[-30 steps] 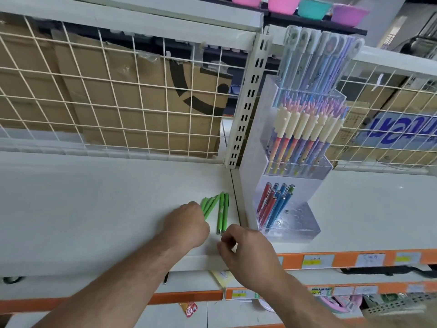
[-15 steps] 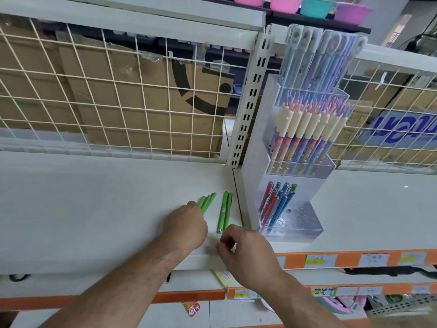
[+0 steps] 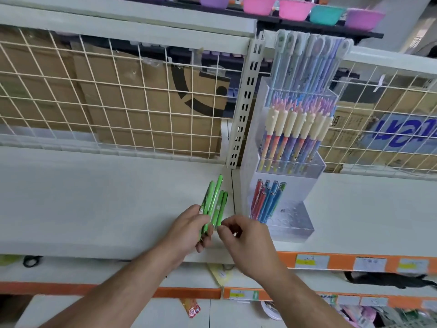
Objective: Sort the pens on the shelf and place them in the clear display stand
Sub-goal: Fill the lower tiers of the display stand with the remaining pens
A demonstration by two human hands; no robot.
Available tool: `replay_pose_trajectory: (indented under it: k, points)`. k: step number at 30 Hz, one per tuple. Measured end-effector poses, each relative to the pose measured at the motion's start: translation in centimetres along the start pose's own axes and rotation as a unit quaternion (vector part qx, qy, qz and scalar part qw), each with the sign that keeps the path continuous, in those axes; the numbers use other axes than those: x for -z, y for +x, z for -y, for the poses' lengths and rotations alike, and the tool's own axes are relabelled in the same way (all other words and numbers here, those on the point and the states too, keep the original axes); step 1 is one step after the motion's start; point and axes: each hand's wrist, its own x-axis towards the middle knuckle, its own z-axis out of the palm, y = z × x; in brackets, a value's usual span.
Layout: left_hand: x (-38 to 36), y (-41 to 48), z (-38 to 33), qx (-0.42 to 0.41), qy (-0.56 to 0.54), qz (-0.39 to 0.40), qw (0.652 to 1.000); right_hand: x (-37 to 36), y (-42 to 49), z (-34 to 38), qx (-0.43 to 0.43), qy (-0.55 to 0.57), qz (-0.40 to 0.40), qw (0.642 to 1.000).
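Fingers of the left hand are curling round a bundle of green pens, gripping it at its lower end. The bundle is pointing up and away, slightly fanned, and is hovering over the white shelf close to the front edge. The right hand is hanging just beside the left one, also near the front edge. Its thumb and forefinger are pinching the near ends of a pair of green pens; the other fingers are folding loosely into the palm. The pair is sitting just right of the bundle, side by side, with its far ends pointing toward the back edge. Whether it is resting on the shelf or is lifted off cannot be told.

The clear display stand is standing just right of the hands, beyond a seam in the shelf, reaching from the back edge most of the way to the front edge. Red and blue pens are filling the left side of its lowest tier, cream-capped pens are crowding the middle tier, and tall pale blue pens are rising from the top one.

A wire grid is running along the back edge, with cardboard boxes behind it.
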Motion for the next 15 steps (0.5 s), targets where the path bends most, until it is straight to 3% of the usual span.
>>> replay_pose_trajectory:
  k: [5, 15]
  points:
    - [-2.3, -2.1, 0.0, -0.046, 0.03, 0.053, 0.997, 2.3, 0.1, 0.2, 0.012, 0.098, -0.015, 0.995]
    - [-7.7, -4.5, 0.1, -0.081, 0.045, 0.025, 0.995, 6.3, -0.4, -2.2, 0.041, 0.18, -0.019, 0.983]
